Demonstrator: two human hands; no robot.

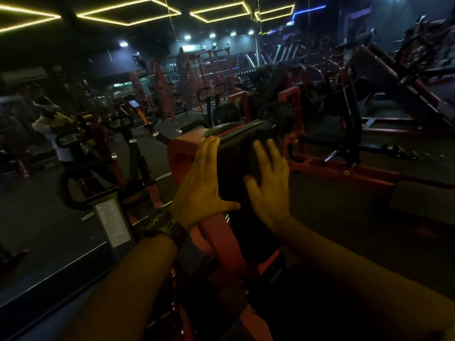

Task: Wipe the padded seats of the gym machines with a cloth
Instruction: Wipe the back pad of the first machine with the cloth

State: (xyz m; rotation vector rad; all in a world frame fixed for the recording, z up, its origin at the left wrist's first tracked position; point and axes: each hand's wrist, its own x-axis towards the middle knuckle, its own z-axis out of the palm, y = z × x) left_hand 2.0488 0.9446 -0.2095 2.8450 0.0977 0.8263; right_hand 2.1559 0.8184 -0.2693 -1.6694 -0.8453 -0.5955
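Far left: a person (53,124), dimly lit, is seen standing among machines.
Lower left: a placard (112,222) is fixed to a black post.
Left wrist: a watch (161,223) is worn.
Left hand (200,183): fingers are held straight and laid over the upper left edge of the pad (234,173), with the thumb spread across its face. Nothing is gripped.
Pad: black and tilted, mounted on a red frame (181,150) and set at centre, touched by both hands.
Right hand (269,185): blurred. Fingers are spread and laid flat on the pad's face. What, if anything, lies under the palm cannot be told.
Right: red-and-black machines (369,99) are ranged well apart from the pad.
Overhead: yellow light strips (128,11) are mounted in outline shapes.
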